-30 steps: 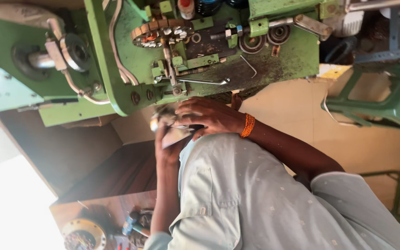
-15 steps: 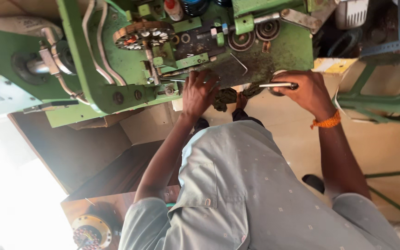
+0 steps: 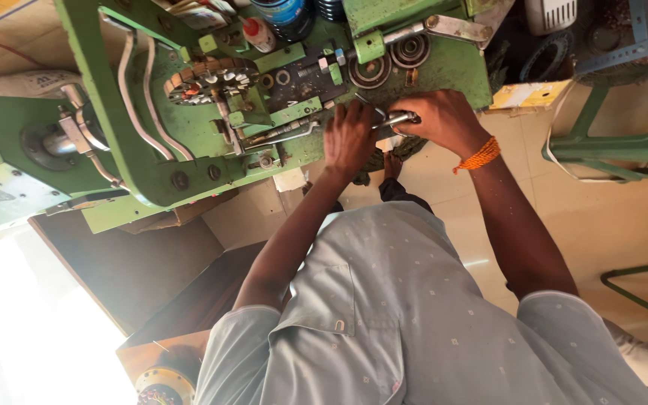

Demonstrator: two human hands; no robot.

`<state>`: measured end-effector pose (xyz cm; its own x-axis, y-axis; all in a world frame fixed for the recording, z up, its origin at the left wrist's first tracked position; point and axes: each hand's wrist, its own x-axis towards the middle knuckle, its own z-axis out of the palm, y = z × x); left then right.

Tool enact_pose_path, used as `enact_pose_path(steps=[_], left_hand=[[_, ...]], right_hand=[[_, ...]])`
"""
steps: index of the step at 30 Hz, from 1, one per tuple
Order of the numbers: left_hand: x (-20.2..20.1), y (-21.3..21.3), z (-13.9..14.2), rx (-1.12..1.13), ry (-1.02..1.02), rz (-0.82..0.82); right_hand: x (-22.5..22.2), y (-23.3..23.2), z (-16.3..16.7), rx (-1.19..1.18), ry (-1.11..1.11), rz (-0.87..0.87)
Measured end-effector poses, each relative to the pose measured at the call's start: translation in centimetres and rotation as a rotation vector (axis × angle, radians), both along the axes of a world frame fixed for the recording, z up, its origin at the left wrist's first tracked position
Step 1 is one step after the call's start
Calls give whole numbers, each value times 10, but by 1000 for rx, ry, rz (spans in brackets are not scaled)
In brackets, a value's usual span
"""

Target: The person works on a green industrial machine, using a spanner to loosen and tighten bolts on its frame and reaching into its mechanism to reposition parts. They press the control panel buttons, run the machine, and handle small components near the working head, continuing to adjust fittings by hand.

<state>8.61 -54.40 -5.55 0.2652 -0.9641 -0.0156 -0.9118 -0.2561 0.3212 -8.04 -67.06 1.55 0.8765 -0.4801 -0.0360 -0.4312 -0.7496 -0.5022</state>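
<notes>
My right hand, with an orange thread band at the wrist, is closed around a short shiny metal rod at the edge of a green machine. My left hand lies right beside it, knuckles up, its fingers curled against the machine's dark plate. The left fingertips are hidden, so I cannot tell whether they hold anything. A thin bent wire pokes out between the two hands. My pale grey shirt fills the lower part of the view.
Bearings and a bottle with a red cap sit on the machine. A green metal frame stands at the right on the tiled floor. A brown box is at lower left, and a yellow box lies beside the machine.
Both hands were together close to my body, then rose to the machine. My right hand has swung left with the metal rod and now meets the left hand at the machine's edge.
</notes>
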Motion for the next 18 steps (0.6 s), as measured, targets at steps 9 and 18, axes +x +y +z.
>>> enact_pose_path(steps=[9, 18], left_hand=[[14, -11, 0, -286, -48, -189], [48, 62, 14, -348, 155, 228]], right_hand=[[-16, -14, 3, 311, -161, 10], [16, -6, 15, 266, -135, 76]])
